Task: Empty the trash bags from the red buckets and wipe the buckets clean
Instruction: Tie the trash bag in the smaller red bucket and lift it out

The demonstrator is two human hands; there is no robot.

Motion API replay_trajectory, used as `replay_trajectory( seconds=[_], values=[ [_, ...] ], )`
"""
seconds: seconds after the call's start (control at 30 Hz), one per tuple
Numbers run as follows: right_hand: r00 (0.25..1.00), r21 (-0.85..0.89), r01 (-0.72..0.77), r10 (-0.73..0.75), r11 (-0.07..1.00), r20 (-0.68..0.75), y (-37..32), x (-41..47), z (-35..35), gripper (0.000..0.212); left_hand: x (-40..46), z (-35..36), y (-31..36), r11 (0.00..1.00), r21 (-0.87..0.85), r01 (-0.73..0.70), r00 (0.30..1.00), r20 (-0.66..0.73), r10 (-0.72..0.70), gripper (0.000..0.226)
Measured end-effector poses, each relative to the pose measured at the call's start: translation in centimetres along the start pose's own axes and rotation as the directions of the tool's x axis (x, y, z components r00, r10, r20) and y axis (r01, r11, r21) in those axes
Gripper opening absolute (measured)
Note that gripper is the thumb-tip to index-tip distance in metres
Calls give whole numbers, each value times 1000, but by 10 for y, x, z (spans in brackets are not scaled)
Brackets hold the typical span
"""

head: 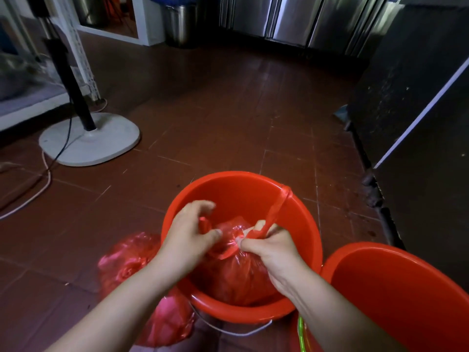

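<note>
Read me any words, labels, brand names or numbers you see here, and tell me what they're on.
None readable: no print shows on the red buckets, the red trash bags, the fan base or the steel bin.

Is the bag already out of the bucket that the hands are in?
No: the bag sits inside the bucket, both hands gripping its gathered top, left hand, right hand.

Right bucket (396,295) cut off by frame edge; left hand (189,235) blurred
</note>
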State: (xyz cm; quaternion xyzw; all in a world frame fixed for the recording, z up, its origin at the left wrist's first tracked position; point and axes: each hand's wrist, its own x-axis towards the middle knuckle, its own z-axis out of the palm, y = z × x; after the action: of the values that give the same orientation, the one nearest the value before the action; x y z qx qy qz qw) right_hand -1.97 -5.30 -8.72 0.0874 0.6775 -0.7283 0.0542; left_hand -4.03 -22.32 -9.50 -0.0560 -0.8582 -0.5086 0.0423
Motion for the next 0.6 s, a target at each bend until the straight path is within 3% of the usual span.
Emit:
replay_trajectory(
  seconds=[0.03,0.1,0.2,0.27,0.37,0.47,0.53,0.6],
  values=[
    [999,-28,47,-47,998,13,-1,-1,0,41,4,2,0,981,129,-144,988,73,135,39],
    [991,-61,134,-132,989,33,-3,-4,-1,42,8,9,5,963,96,-252,946,235,224,35],
    [975,-59,218,-216,974,50,-5,-6,-8,38,9,19,8,980,-75,-183,934,298,197,28],
    [965,-61,254,-249,965,81,-5,-7,-12,23,10,23,6,987,-76,-143,945,286,159,30],
    [944,-119,329,-324,937,59,-2,-4,-17,25,10,28,7,995,-57,-81,957,275,94,20],
    [881,-309,438,-471,844,-38,5,3,-21,26,9,33,11,996,-26,-82,967,241,86,13],
    [819,-502,452,-566,737,-93,13,8,-22,18,9,35,15,997,-23,-72,965,251,76,13],
    [775,-580,442,-617,684,-137,20,11,-23,16,12,33,18,994,-105,-25,952,301,56,14]
  ],
)
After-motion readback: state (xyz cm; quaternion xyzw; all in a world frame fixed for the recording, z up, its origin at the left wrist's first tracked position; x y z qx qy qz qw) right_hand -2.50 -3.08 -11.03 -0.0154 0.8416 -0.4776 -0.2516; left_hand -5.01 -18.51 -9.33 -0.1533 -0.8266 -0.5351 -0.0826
